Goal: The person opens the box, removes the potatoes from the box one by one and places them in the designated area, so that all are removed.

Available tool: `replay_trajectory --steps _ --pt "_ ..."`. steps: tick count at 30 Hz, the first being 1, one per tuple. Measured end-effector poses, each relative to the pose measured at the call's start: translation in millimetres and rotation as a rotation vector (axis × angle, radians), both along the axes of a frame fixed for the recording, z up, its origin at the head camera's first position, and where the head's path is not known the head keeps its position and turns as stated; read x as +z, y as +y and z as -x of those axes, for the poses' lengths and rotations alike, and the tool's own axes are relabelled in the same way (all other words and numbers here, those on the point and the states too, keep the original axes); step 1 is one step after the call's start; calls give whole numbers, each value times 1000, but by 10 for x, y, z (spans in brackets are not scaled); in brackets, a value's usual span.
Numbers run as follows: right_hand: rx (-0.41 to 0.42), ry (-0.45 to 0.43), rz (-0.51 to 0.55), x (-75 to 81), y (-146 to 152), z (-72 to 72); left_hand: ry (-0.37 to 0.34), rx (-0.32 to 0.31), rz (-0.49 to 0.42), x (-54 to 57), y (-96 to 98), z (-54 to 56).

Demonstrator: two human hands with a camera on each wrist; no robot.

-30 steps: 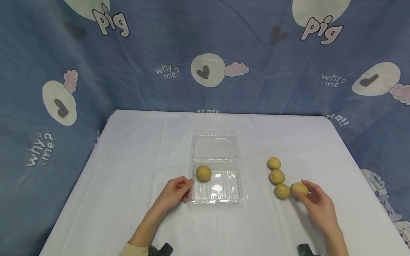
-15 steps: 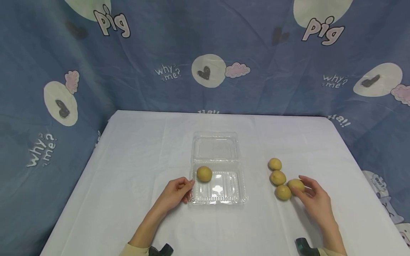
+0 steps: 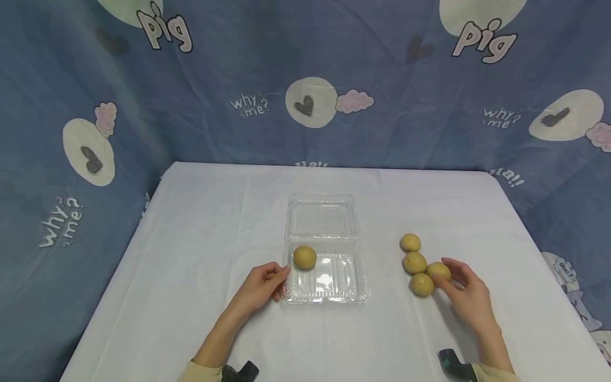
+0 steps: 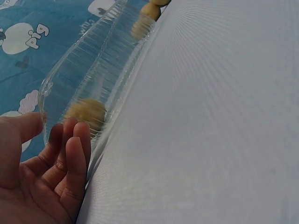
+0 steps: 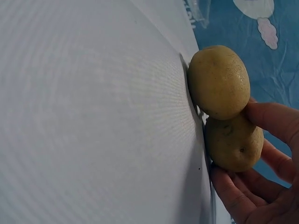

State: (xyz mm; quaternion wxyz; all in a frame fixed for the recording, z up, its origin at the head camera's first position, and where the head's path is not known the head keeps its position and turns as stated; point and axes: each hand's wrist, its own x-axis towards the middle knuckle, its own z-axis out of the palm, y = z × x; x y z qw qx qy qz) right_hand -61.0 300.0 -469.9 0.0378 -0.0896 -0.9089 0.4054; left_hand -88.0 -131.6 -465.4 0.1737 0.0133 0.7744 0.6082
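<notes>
A clear clamshell container [image 3: 334, 291] lies open mid-table, its lid [image 3: 321, 220] folded back, with one potato [image 3: 304, 257] in the base's far left corner. My left hand [image 3: 279, 278] touches the container's left rim [image 4: 46, 100] with relaxed fingers [image 4: 74, 154]; that potato [image 4: 86, 112] shows through the wall. To the right lie three loose potatoes [image 3: 413, 262]. My right hand [image 3: 448, 278] grips a fourth potato [image 3: 436, 269] against them. In the right wrist view the held potato [image 5: 233, 142] touches a neighbour [image 5: 218, 81].
The table wears a white cloth [image 3: 200, 239]. A blue printed curtain [image 3: 305, 79] encloses the back and both sides. Black wrist-camera mounts [image 3: 241, 371] show at the near edge.
My right hand has slid the held potato a little left and farther away, up against the loose potatoes. The left hand and container have not moved.
</notes>
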Motion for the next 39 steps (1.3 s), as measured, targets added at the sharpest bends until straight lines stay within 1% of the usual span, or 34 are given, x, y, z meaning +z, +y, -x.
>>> replay_trajectory --steps 3,4,6,10,11,12,14,19,21,23,25,28,30,32,36,39 --pt "7 -3 0 -2 0 1 14 -7 -5 137 16 -32" --pt "12 -1 3 -4 -1 1 13 -5 -7 154 18 -37" --pt "17 -1 -8 -13 1 0 10 4 -2 67 10 -19" --pt "22 -14 0 -16 3 -6 -4 18 17 -143 -5 34" --pt "21 -20 3 -14 5 -9 -4 19 21 -181 -8 42" --pt "20 -27 15 -9 4 -14 -4 19 19 -179 -6 42" --pt "17 -37 28 1 5 -26 -7 18 17 -144 2 34" --pt "4 -51 28 8 12 -65 4 14 4 67 30 -20" --pt "4 -45 16 -1 20 -86 13 10 -1 126 34 -38" --pt "5 -33 4 -14 30 -109 15 7 -3 154 35 -48" --pt "2 -21 4 -22 37 -136 21 3 -10 153 33 -52" --pt "-15 -19 11 -27 37 -193 7 5 -17 166 38 -51" --pt "-33 -17 12 -26 30 -244 2 5 -18 135 36 -42" --pt "-52 -15 -5 -27 19 -300 -5 9 -12 72 32 -24" --pt "-70 19 -17 -33 8 -425 0 16 -8 -109 7 18" --pt "-63 50 17 -36 0 -510 -3 20 -20 -179 -7 30"
